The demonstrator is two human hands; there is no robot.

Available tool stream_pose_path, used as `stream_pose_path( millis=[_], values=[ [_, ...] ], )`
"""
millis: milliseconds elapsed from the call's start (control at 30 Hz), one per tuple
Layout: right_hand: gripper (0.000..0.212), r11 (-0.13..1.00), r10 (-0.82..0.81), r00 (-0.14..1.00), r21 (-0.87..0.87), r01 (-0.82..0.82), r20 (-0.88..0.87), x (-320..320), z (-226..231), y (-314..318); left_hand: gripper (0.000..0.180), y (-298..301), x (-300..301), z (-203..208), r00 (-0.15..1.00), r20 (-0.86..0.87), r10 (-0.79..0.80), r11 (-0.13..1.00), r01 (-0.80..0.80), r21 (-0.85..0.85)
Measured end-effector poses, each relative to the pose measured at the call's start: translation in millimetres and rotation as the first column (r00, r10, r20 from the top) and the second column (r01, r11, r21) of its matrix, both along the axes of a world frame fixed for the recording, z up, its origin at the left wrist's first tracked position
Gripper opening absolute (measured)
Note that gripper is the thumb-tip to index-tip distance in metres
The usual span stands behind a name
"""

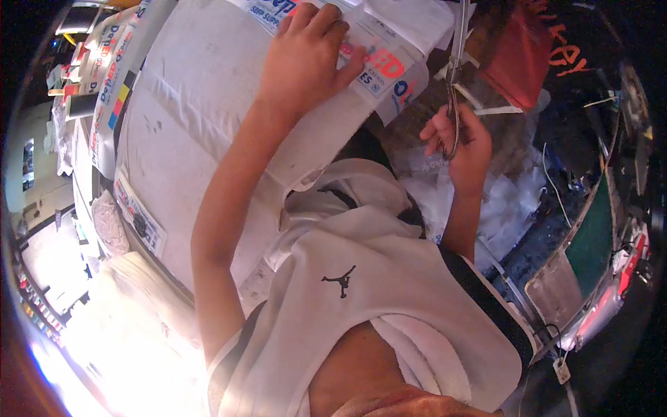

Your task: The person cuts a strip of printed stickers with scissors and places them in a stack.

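Observation:
My left hand (306, 66) lies palm down on a printed white sheet (379, 66), thumb spread away from the other fingers. The sheet bears red and blue print and lies over the right edge of a broad white work surface (201, 104). To the right, my right hand (462, 142) is closed on the handles of a pair of scissors (456, 62). Their long metal blades point away from me, beside the sheet's right edge. I cannot tell how far apart the blades are.
A heap of whitish, see-through scraps (500, 208) lies below my right hand. Beyond it is a red sheet-like piece (517, 59). Several printed sheets (104, 90) hang or lie at the far left. A green board (590, 236) leans at the right. Bright light washes out the lower left.

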State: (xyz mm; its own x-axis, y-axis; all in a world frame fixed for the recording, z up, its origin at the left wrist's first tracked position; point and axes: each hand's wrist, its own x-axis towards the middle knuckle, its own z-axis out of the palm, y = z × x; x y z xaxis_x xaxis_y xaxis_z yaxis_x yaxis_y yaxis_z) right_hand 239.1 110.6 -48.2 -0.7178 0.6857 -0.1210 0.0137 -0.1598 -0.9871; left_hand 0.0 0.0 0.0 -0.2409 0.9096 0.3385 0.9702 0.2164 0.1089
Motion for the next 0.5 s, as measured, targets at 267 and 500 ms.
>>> stream_pose_path(
  millis=[267,500],
  values=[
    [0.017,0.999,0.009,0.999,0.038,-0.01,0.032,-2,-1,-1,0.03,-3,-7,-20,1.0,0.005,0.031,0.996,-0.031,0.08],
    [0.018,0.999,0.014,1.0,0.035,-0.014,0.014,1,0,-1,0.027,1,-7,-17,0.993,0.068,0.099,0.995,-0.1,0.013]
  ],
)
